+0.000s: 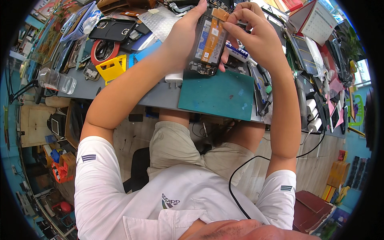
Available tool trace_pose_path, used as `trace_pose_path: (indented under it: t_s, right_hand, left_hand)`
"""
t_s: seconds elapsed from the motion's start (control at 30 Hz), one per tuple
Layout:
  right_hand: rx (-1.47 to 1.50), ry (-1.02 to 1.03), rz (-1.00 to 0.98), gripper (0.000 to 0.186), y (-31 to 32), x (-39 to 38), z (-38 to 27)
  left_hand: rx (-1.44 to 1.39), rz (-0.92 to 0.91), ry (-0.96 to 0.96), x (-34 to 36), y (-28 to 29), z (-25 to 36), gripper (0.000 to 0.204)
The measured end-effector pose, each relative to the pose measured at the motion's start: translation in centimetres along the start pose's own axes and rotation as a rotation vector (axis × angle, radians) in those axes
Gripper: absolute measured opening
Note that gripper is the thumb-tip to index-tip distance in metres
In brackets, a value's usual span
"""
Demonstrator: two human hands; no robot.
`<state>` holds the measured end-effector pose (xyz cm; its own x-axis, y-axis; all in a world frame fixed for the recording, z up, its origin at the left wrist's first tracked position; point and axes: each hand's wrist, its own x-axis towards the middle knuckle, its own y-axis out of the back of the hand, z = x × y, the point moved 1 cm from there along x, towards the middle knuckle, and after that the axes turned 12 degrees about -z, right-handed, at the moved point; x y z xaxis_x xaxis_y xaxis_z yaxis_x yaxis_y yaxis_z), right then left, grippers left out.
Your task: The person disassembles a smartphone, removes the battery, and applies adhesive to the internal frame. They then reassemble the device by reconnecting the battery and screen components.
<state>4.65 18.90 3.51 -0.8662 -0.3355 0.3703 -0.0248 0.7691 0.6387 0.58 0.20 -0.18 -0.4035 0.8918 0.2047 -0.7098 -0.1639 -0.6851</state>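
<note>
An opened phone (203, 49) with a battery, orange flex cables and bare circuit boards is raised at the top centre, tilted over a green mat (216, 98). My left hand (184, 38) grips it along its left side; some of its fingertips show past the right edge. Thumb and finger of my right hand (250, 34) pinch at an orange cable (219, 15) near the phone's upper end. Behind and below my right hand lies a blue-and-white tube (239, 54). A white charger (174, 79) lies under my left wrist.
Left on the desk are a yellow phone stand (111, 72), red tape roll (100, 54), black case (108, 30), basket (72, 28) and plastic bottle (56, 82). Right are tools (262, 86), a desk calendar (310, 20), stacked screens (304, 54) and a white power strip (314, 116) with a dangling cable.
</note>
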Motion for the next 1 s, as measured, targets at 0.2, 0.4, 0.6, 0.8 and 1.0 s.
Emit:
trace_pose_path:
  t_s: [0.2,0.4,0.6,0.8,1.0]
  right_hand:
    - [-0.142,0.200,0.102,0.014,-0.6,0.3,0.6]
    - [-0.303,0.314,0.188,0.015,-1.2,0.3,0.1]
    - [-0.280,0.261,0.148,0.015,-1.0,0.2,-0.5]
    - [-0.171,0.187,0.035,0.016,0.0,0.2,0.3]
    - [-0.070,0.088,-0.034,0.014,0.4,0.0,-0.8]
  left_hand:
    - [-0.093,-0.004,-0.003,0.1,-0.1,0.2,0.074]
    - [-0.040,0.044,-0.027,0.1,0.1,0.3,0.070]
    - [0.062,0.085,-0.012,0.0,-0.2,0.1,0.068]
    - [0.086,0.064,0.019,0.2,-0.1,-0.5,0.070]
    - [0.089,0.088,0.068,0.0,-0.5,-0.4,0.070]
